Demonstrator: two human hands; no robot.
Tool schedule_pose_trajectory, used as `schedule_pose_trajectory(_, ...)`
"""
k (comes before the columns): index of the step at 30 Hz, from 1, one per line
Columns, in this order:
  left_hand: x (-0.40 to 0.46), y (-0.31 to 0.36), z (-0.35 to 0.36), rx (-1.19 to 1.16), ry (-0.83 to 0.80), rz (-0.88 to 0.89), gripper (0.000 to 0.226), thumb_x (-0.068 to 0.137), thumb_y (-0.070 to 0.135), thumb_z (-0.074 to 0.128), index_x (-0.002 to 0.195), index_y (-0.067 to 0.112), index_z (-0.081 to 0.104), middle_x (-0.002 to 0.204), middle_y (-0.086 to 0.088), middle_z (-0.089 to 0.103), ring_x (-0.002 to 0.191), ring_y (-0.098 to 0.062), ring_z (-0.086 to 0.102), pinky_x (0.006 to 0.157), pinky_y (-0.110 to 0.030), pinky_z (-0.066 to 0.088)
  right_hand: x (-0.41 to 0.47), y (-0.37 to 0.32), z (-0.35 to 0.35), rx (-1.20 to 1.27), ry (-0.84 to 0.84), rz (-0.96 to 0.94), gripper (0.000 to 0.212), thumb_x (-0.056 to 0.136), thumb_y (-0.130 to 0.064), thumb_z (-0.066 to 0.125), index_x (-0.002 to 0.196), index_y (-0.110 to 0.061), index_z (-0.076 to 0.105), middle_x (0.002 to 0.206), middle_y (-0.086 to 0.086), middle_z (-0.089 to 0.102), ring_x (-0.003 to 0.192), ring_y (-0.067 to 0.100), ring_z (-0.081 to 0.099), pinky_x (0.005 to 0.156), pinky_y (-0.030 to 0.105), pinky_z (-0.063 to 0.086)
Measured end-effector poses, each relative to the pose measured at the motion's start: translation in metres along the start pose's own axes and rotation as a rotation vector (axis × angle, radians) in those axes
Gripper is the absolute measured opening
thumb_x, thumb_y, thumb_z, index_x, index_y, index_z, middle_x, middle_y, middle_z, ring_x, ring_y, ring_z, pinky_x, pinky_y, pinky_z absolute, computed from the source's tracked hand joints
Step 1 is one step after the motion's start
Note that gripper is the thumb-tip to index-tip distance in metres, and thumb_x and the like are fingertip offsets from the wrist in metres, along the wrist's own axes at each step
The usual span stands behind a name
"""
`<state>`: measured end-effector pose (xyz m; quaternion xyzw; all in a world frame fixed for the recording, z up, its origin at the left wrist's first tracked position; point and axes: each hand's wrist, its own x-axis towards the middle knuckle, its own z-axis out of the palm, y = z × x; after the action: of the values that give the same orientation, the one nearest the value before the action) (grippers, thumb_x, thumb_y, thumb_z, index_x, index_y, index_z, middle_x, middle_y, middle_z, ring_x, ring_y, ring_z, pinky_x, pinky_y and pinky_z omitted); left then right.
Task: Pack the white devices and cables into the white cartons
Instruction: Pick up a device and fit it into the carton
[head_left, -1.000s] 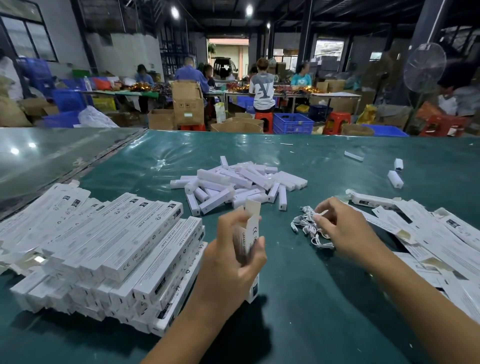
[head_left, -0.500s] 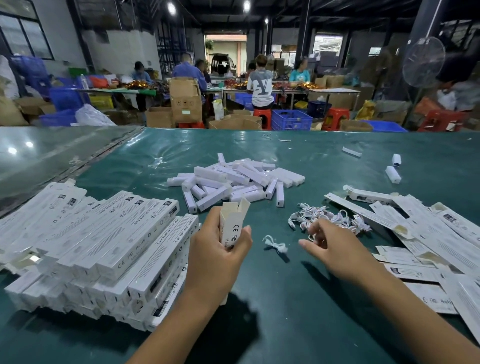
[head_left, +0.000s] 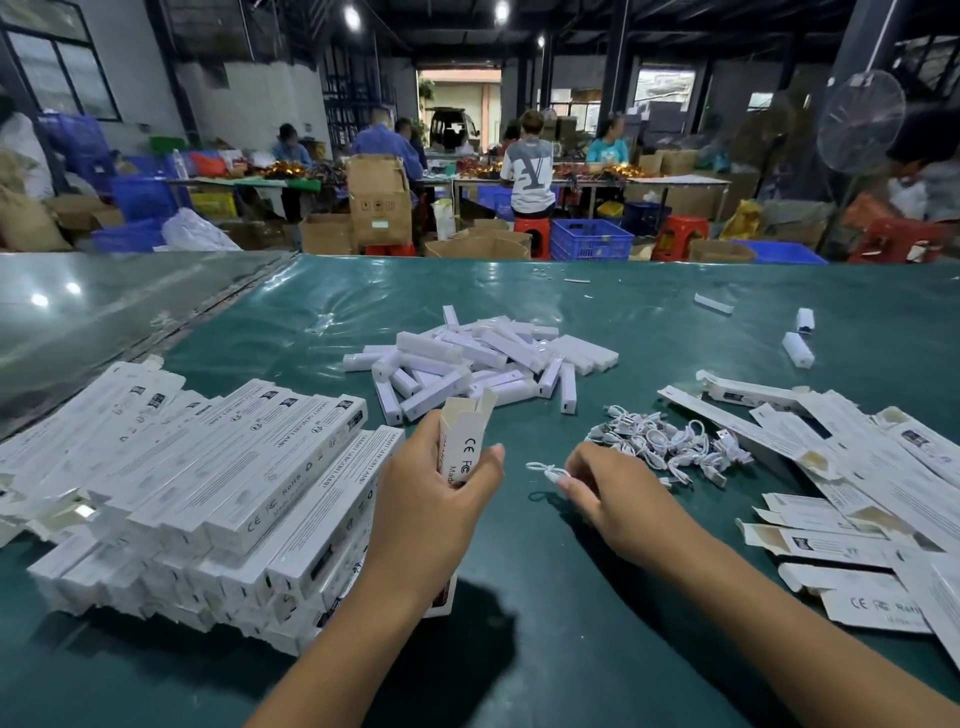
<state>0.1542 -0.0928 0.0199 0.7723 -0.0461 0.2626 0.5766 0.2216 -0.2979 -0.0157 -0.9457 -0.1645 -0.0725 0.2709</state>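
Two hands over green desk (head_left: 675, 322), left hand (head_left: 434, 512) gripping upright open carton (head_left: 464, 441), right hand (head_left: 615, 496) pinching cable (head_left: 545, 470), devices (head_left: 483, 358) heaped beyond, cable pile (head_left: 665, 441) right.

Dim hall, ceiling lamps (head_left: 352, 17) overhead; glare spots on glossy bench (head_left: 597, 597) sheet at left; soft shadows under forearms; wide-angle bending at edges; background people slightly soft; foreground sharp.
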Motion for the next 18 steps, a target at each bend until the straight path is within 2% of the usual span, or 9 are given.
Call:
schedule_pose_trajectory(3, 0.002, 0.001, -0.003, -0.066, -0.036, -0.044, 0.015, 0.088, 0.030, 0.076, 0.080, 0.026, 0.063, 0.061, -0.001, 0.061, 0.053, -0.016, 0.056, 0.048, -0.021, 0.048, -0.018, -0.014, -0.009, 0.311, 0.013, -0.101, 0.011, 0.100, -0.025, 0.063, 0.090, -0.021, 0.061, 0.071, -0.004, 0.067, 0.060, 0.009, 0.063, 0.060, 0.032, 0.052)
schedule_pose_trajectory(4, 0.003, 0.002, -0.003, -0.112, -0.063, -0.076, 0.016, 0.089, 0.031, 0.076, 0.079, 0.026, 0.064, 0.060, 0.000, 0.062, 0.051, -0.013, 0.055, 0.049, -0.017, 0.046, -0.025, -0.021, -0.013, 0.402, 0.013, -0.161, 0.009, 0.099, -0.024, 0.064, 0.091, -0.021, 0.063, 0.071, -0.004, 0.068, 0.058, 0.009, 0.063, 0.059, 0.027, 0.052)
schedule_pose_trajectory(6, 0.004, 0.003, -0.006, -0.268, -0.170, -0.169, 0.021, 0.085, 0.038, 0.077, 0.076, 0.023, 0.066, 0.062, -0.003, 0.064, 0.050, -0.017, 0.055, 0.051, -0.023, 0.045, -0.034, -0.035, -0.023, 0.590, 0.014, -0.246, 0.010, 0.095, -0.027, 0.066, 0.095, -0.017, 0.066, 0.073, 0.000, 0.068, 0.057, 0.011, 0.062, 0.059, 0.021, 0.050)
schedule_pose_trajectory(8, 0.004, 0.004, -0.009, -0.432, -0.333, -0.243, 0.024, 0.078, 0.045, 0.079, 0.074, 0.023, 0.068, 0.064, -0.004, 0.061, 0.051, -0.022, 0.052, 0.055, -0.030, 0.043, -0.040, -0.046, -0.032, 0.751, 0.036, -0.254, 0.016, 0.090, -0.027, 0.068, 0.096, -0.012, 0.068, 0.072, 0.003, 0.068, 0.057, 0.011, 0.061, 0.058, 0.019, 0.049)
schedule_pose_trajectory(11, 0.001, 0.005, -0.007, -0.597, -0.485, -0.248, 0.033, 0.073, 0.044, 0.085, 0.078, 0.016, 0.069, 0.065, -0.004, 0.058, 0.052, -0.021, 0.049, 0.053, -0.027, 0.043, -0.046, -0.057, -0.036, 0.869, 0.064, -0.228, 0.014, 0.087, -0.022, 0.069, 0.093, -0.009, 0.070, 0.070, 0.006, 0.068, 0.056, 0.014, 0.060, 0.057, 0.021, 0.050)
schedule_pose_trajectory(15, -0.004, 0.008, 0.001, -0.613, -0.442, -0.203, 0.086, 0.061, 0.060, 0.088, 0.091, -0.013, 0.054, 0.072, -0.016, 0.058, 0.056, -0.024, 0.048, 0.050, -0.028, 0.042, -0.054, -0.067, -0.029, 0.948, 0.097, -0.249, 0.016, 0.088, -0.028, 0.073, 0.096, -0.014, 0.076, 0.075, 0.009, 0.072, 0.063, 0.018, 0.068, 0.062, 0.024, 0.055)
schedule_pose_trajectory(18, -0.006, 0.010, 0.002, -0.614, -0.432, -0.190, 0.092, 0.058, 0.063, 0.087, 0.094, -0.015, 0.052, 0.069, -0.014, 0.059, 0.054, -0.023, 0.047, 0.051, -0.029, 0.041, -0.057, -0.073, -0.032, 1.044, 0.054, -0.275, 0.030, 0.083, -0.036, 0.082, 0.098, -0.011, 0.075, 0.078, 0.007, 0.075, 0.068, 0.016, 0.072, 0.064, 0.022, 0.056)
